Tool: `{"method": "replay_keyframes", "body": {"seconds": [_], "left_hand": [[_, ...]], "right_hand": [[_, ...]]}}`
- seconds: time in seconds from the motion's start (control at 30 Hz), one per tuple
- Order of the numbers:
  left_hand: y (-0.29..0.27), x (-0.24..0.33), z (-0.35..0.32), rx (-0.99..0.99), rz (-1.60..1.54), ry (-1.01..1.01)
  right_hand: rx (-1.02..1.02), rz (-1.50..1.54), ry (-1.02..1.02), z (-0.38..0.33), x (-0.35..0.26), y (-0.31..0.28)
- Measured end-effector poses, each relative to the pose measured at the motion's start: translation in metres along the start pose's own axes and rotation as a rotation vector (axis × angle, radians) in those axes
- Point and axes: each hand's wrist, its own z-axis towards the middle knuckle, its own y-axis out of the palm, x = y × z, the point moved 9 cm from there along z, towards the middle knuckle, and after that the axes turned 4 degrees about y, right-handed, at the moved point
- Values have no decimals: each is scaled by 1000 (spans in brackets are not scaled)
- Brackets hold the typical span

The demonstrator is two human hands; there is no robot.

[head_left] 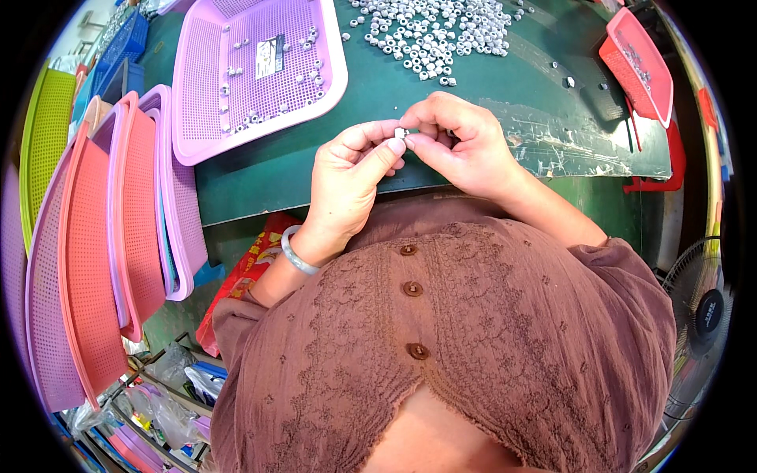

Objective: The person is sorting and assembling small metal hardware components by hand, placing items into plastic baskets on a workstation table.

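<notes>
Over the near edge of the table, my left hand (341, 173) is closed, its thumb and forefinger pinching a small whitish-grey part (400, 133). My right hand (471, 148) meets it from the other side with thumb and forefinger pressed together at the same part; whether a second tiny piece sits in that pinch is hidden. Beyond the hands lies a heap of small grey ring-like parts (441, 35), most with a dark hole. To the left, a purple mesh basket (180, 118) holds a loose scatter of similar parts and a printed label.
The green table (552, 102) has a worn near edge. A pink basket (658, 94) with a few parts stands at the right corner, above a red stool (674, 162). Stacked pink and purple baskets (95, 260) crowd the left side. A fan (706, 311) is at lower right.
</notes>
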Motion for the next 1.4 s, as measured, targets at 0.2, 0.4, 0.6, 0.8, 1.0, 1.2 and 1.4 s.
{"method": "replay_keyframes", "body": {"seconds": [0.2,0.4,0.6,0.8,1.0,1.2,1.4], "left_hand": [[0,6,-1,9,51,61],[-1,14,-1,18,130,135],[-2,19,-1,28,205,216],[-1,21,-1,20,205,230],[3,28,-2,-18,291,341],[-1,17,-4,15,108,168],[-2,12,-5,-7,127,100]], "right_hand": [[-36,86,222,-1,19,1],[-91,431,398,-3,40,12],[-146,549,576,-8,36,18],[-151,563,591,-10,39,20],[-126,562,529,-6,33,19],[-67,395,359,-1,28,13],[-76,322,299,-1,24,13]]}}
